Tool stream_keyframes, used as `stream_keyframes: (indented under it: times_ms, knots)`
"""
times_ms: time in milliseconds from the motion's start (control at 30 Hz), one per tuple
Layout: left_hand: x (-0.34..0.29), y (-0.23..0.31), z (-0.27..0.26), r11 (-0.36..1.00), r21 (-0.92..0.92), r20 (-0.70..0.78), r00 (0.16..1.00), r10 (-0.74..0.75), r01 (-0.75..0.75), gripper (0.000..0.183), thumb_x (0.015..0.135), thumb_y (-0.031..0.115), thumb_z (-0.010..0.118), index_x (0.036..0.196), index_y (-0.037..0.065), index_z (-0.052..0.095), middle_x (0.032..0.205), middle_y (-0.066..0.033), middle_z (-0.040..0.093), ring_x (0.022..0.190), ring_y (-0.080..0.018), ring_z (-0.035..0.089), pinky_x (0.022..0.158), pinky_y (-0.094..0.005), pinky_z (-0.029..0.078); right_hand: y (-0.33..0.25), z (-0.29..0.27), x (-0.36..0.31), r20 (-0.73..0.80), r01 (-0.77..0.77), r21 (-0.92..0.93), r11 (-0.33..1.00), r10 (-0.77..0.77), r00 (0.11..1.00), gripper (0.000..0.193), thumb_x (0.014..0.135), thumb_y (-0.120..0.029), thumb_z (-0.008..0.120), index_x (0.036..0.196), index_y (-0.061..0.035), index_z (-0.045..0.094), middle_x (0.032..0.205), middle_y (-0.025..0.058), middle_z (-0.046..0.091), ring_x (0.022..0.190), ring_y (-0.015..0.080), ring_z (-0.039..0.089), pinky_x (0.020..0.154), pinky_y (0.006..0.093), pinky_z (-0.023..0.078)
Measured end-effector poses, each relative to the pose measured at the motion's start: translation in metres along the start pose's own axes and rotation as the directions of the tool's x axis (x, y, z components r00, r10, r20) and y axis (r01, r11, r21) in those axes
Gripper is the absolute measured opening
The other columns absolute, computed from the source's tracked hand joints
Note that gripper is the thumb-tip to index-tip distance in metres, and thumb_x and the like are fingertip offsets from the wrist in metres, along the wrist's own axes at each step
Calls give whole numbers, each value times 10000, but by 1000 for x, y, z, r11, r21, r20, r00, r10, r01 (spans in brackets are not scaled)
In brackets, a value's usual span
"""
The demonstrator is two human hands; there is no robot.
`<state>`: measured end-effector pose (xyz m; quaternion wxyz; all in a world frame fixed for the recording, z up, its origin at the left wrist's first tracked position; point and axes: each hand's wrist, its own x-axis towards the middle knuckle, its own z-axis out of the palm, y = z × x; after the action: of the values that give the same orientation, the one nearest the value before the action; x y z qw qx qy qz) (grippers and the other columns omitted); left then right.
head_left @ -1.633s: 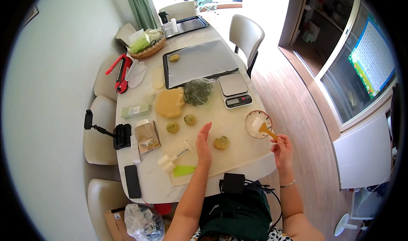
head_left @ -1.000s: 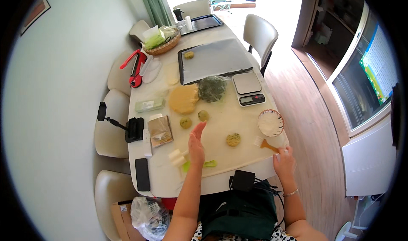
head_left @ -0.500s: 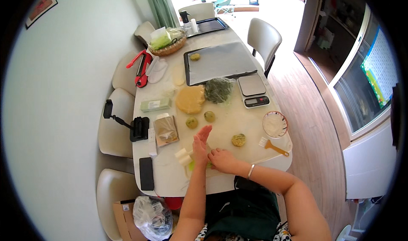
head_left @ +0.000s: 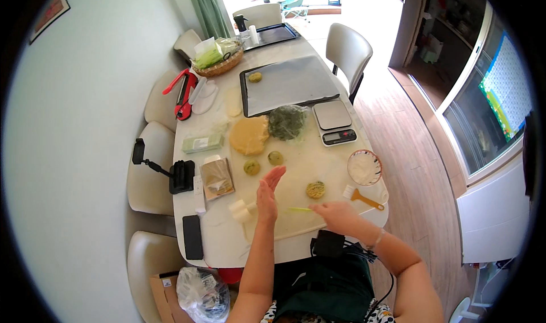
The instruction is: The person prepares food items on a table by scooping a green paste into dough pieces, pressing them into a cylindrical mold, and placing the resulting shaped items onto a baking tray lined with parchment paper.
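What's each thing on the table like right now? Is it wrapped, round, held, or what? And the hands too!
Left hand: open, fingers stretched out
Right hand: closed on the green tool
Green tool: held
Patterned cake: flattened, resting
Two greenish balls: round
Dark lump: wrapped in clear plastic
Brush: lying down
Baking tray: lined with a sheet

Green tool (head_left: 299, 210) in right fingers (head_left: 317, 208)

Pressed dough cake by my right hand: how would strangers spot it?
On the white table, find the pastry brush near the right edge. The pressed dough cake lies left of it; a textured top sets it apart from both smoother dough balls.
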<state>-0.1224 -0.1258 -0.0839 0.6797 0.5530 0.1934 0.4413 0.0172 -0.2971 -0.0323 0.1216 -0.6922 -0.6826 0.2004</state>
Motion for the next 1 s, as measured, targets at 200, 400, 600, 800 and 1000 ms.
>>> stream_keyframes:
  times_ms: [200,400,600,800,1000]
  knots:
    - [10,-26,30,989,149,242,970,-26,-11,717,989,515,138,1266,-48,484,1281,-185,535,1250,-277,456,1109,-406,232,21,-12,-66,-345,-293,-3,956,274,898,281,872,-229,580,1139,-143,603,766,115,546,700,294,600,588,406,468]
    - [31,-47,48,973,232,431,897,-100,-3,818,955,592,90,1247,-36,526,1258,-149,567,1248,-236,454,1109,-392,215,34,29,-76,-452,-261,43,964,252,856,249,861,-227,605,1087,-121,607,732,114,522,565,306,565,503,396,462]
    - [35,-65,41,969,225,509,837,-203,98,868,932,638,97,1247,-42,535,1266,-141,563,1248,-229,450,1101,-355,234,34,40,-62,-460,-192,12,981,176,871,230,851,-231,622,1027,-86,592,723,120,518,550,306,566,479,388,464]
    - [36,-65,41,971,183,559,796,-232,155,893,917,665,111,1256,-52,522,1297,-139,537,1255,-226,440,1091,-347,256,28,42,-53,-442,-210,12,978,193,876,243,852,-230,621,1023,-58,598,711,123,520,548,309,566,476,390,463]
    - [35,-66,41,970,166,586,774,-241,176,888,917,666,120,1268,-50,511,1313,-143,522,1254,-227,440,1087,-342,261,26,39,-47,-428,-200,7,980,184,885,248,854,-231,619,1012,-40,611,701,127,526,551,311,568,480,392,462]
